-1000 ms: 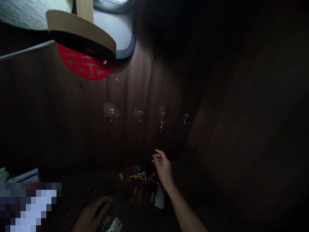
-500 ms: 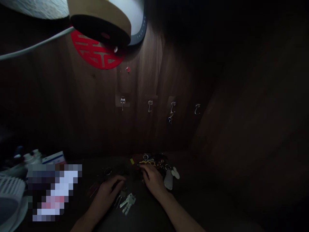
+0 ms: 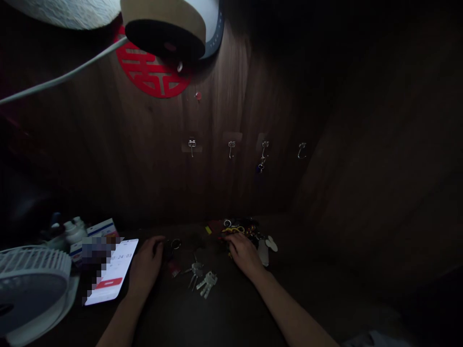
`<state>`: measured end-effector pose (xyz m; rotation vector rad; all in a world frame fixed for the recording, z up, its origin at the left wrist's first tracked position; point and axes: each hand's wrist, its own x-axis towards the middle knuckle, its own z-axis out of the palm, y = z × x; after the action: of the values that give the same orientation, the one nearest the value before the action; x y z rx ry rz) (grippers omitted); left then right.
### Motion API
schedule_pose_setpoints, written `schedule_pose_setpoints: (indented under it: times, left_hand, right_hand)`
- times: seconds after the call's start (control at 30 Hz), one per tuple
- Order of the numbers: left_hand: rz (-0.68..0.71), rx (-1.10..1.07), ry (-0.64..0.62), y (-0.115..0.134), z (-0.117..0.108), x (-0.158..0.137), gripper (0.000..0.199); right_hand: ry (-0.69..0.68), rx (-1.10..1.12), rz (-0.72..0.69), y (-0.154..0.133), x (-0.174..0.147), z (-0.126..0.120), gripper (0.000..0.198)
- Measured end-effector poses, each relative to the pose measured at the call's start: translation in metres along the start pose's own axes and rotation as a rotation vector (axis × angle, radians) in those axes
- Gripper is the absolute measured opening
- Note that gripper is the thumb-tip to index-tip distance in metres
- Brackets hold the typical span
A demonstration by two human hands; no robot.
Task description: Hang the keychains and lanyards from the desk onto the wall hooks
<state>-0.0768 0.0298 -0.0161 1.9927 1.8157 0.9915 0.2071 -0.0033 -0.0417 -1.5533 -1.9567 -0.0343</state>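
Where dark, right fingers' (image 3: 234, 239) hold unclear.

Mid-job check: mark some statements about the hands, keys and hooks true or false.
The glowing white rectangular phone lies left of the left hand. True.
The right hand is at the tangled multicoloured pile of cords and rings. True.
The left hand holds the bright silver metal keys. False: they lie on the dark tabletop, apart from it.
Four silver metal hooks are fixed to the brown wood-grain wall. True.
The small dark-blue and silver bunch hangs from the rightmost hook. False: it hangs from the third from the left.
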Motion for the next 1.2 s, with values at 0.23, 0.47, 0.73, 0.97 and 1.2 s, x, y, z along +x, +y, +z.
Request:
schedule_pose_setpoints:
  times: [0.23, 0.47, 0.73, 0.97, 1.2]
  left_hand:
    - [-0.027, 0.109, -0.114, 0.003, 0.011, -0.003, 0.040]
    - [0.007, -0.090, -0.230, 0.010, 0.024, -0.009, 0.032]
    - [-0.034, -0.442, -0.227, 0.029, 0.026, -0.012, 0.026]
    - [-0.352, -0.893, -0.169, 0.050, 0.016, -0.011, 0.035]
    - [-0.464, -1.052, -0.303, 0.076, 0.018, -0.015, 0.027]
  right_hand:
    - [0.027, -0.005, 0.028, 0.007, 0.001, 0.002, 0.030]
    - [0.008, -0.002, 0.034, 0.008, 0.003, 0.002, 0.029]
    - [0.011, 0.001, 0.004, 0.008, 0.001, 0.000, 0.027]
    - [0.088, 0.100, -0.047, 0.004, -0.002, -0.003, 0.026]
    - [0.126, 0.271, -0.099, -0.016, -0.006, -0.013, 0.028]
